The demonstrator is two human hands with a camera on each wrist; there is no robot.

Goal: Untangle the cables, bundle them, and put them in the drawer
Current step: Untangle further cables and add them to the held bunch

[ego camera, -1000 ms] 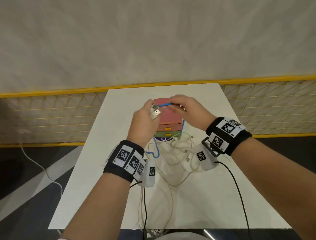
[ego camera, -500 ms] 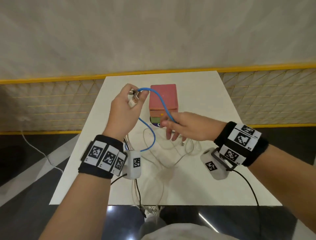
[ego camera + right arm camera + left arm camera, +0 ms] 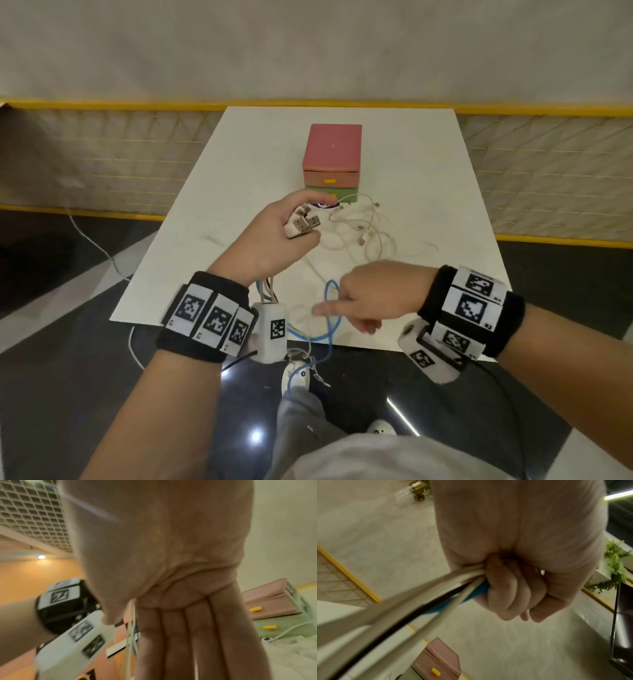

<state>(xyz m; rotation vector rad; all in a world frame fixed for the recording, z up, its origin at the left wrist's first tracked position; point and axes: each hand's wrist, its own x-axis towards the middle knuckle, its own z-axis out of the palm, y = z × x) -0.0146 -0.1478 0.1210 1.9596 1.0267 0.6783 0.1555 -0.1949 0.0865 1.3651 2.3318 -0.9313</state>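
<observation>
My left hand (image 3: 274, 240) grips a bunch of cables just below their USB plugs (image 3: 303, 224), in front of the drawer unit (image 3: 332, 147). The left wrist view shows that fist (image 3: 513, 588) closed round white, black and blue cables (image 3: 419, 601). My right hand (image 3: 363, 301) is near the table's front edge, fingers fairly straight; in the right wrist view (image 3: 180, 615) a blue and a white cable (image 3: 131, 622) run between thumb and index finger. The blue cable (image 3: 330, 329) loops there and hangs off the edge. Loose white cables (image 3: 359, 226) lie tangled mid-table. Both drawers look closed.
The white table (image 3: 428, 171) is small, with its front edge right under my wrists. A yellow-framed mesh barrier (image 3: 102, 154) runs behind and beside it. A white cord (image 3: 92, 240) trails on the dark floor at left. My shoes (image 3: 294, 373) stand below the edge.
My left hand came down from beside the drawer unit to mid-table with the plugs. My right hand slid along the blue cable toward the front edge, and slack now hangs off the table.
</observation>
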